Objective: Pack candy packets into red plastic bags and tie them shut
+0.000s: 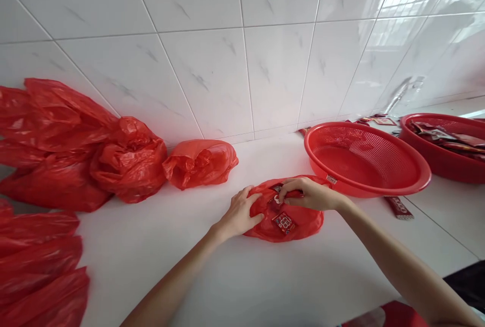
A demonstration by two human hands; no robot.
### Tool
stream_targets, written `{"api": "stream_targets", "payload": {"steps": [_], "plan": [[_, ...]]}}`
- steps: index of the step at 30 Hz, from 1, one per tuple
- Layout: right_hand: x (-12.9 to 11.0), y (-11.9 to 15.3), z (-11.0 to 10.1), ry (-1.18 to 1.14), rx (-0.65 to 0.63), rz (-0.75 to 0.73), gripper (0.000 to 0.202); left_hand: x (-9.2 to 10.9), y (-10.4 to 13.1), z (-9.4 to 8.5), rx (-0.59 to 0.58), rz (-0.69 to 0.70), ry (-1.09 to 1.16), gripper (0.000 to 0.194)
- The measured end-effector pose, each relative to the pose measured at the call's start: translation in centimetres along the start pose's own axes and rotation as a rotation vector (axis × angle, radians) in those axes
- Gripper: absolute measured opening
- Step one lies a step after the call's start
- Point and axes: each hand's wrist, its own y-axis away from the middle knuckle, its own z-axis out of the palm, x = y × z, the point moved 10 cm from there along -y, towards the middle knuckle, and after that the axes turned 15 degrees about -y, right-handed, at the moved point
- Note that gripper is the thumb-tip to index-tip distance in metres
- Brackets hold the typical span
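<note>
An opened red plastic bag (306, 218) lies on the white counter in front of me. My left hand (240, 212) is at its left side, with thumb and fingers closed over the rim. Inside the bag, a small red snack packet (285, 222) with white lettering lies flat. My right hand (306, 193) reaches in from the right, its fingers curled and pinched on another small packet (277, 198) that they partly cover. Something red also shows under the right palm; its kind is hidden.
A red mesh basket (367, 185) stands right of the bag, and another red basket (417, 152) with packets stands farther right. A dark red wrapper (399, 208) pokes out below the near basket. Bunched red bags (200, 162) line the tiled wall; more red bags (41, 266) lie left.
</note>
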Motion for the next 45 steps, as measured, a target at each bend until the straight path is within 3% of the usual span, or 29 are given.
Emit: {"api": "stream_targets", "payload": {"steps": [4, 7, 10, 13, 15, 17, 20, 24, 27, 31, 36, 39, 45], "plan": [[1.1, 0.6, 1.1, 0.044, -0.03, 0.019, 0.032, -0.3, -0.1, -0.2, 0.014, -0.015, -0.071, 0.062], [2.1, 1.1, 0.8, 0.008, 0.088, 0.023, 0.034, 0.2, -0.2, -1.5, 0.118, -0.016, -0.119, 0.054], [3.6, 1.7, -0.2, -0.077, 0.281, 0.037, 0.031, 2.7, -0.2, -2.7, 0.23, 0.105, -0.107, 0.041], [4.8, 2.2, -0.7, -0.139, 0.401, 0.028, 0.017, 5.6, -0.7, -2.3, 0.209, 0.281, -0.021, 0.039], [5.0, 2.3, -0.7, -0.19, 0.428, -0.002, 0.011, 6.4, -1.6, -1.6, 0.167, 0.312, 0.025, 0.042], [5.5, 2.4, -1.0, -0.274, 0.463, 0.001, 0.011, 6.3, -2.7, -0.6, 0.119, 0.299, 0.05, 0.045], [7.0, 2.9, -2.0, -0.422, 0.565, 0.059, 0.026, 5.5, -4.0, 0.9, 0.066, 0.277, 0.109, 0.042], [8.4, 3.7, -3.1, -0.491, 0.678, 0.094, 0.038, 4.0, -4.6, 1.6, 0.125, 0.224, 0.203, 0.035], [8.5, 3.8, -3.3, -0.439, 0.704, 0.091, 0.037, 3.2, -4.5, 1.7, 0.181, 0.178, 0.234, 0.039], [6.5, 3.6, -2.9, -0.309, 0.693, -0.022, 0.029, 3.4, -3.7, 0.9, 0.245, 0.212, 0.279, 0.042], [5.3, 2.8, -1.5, -0.36, 0.595, -0.088, 0.029, 4.3, -3.3, 0.6, 0.219, 0.247, 0.345, 0.024], [5.4, 2.8, -1.3, -0.424, 0.562, -0.068, 0.033, 4.4, -3.3, 0.4, 0.229, 0.239, 0.399, 0.027], [5.5, 3.6, -2.6, -0.389, 0.684, -0.058, 0.044, 2.9, -3.8, 0.2, 0.233, 0.124, 0.581, 0.034]]}}
